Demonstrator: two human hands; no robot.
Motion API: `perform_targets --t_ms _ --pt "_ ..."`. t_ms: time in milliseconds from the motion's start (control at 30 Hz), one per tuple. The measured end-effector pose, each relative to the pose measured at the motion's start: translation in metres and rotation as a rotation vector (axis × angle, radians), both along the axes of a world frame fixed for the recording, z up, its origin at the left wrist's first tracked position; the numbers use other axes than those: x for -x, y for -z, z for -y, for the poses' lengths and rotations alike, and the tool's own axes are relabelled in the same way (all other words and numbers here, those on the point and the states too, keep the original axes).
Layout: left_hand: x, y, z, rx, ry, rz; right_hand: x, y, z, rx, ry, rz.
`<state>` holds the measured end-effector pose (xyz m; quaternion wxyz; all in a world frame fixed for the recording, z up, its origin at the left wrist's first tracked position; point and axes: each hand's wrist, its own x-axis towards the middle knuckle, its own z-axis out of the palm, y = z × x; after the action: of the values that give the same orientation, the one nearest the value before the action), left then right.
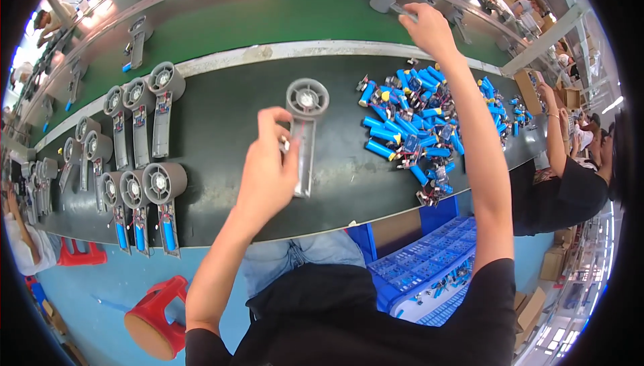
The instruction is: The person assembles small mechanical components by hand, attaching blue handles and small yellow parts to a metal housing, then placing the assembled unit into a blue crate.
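Over the middle of the black worktop, my left hand [270,161] is closed on the handle of a grey handheld fan housing [302,145]. Its round fan head points away from me, and the long hollow handle comes toward me. My right arm stretches far out to the green conveyor belt. There my right hand [429,29] pinches the handle of another grey fan housing [384,0]; the fingers partly cover that handle. Below my right forearm lies a heap of blue cylindrical batteries with small circuit boards [406,121].
Several grey fans [164,185] stand in rows at the left, some with blue batteries in their handles. More fans ride the green belt [268,27]. Blue parts bins [422,259] sit under the right edge. A red stool [157,319] stands lower left; co-workers [560,185] sit along the bench.
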<state>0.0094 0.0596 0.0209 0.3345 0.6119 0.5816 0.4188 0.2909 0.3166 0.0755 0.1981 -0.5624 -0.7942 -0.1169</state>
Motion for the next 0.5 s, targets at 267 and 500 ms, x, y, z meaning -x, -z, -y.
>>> perform_targets --t_ms 267,500 --pt "0.078 0.012 -0.197 -0.154 -0.434 -0.315 -0.057 0.062 -0.106 0.289 0.190 0.170" --pt "0.113 0.031 -0.261 -0.191 -0.453 -0.528 -0.021 0.033 -0.061 0.352 0.134 -0.043"
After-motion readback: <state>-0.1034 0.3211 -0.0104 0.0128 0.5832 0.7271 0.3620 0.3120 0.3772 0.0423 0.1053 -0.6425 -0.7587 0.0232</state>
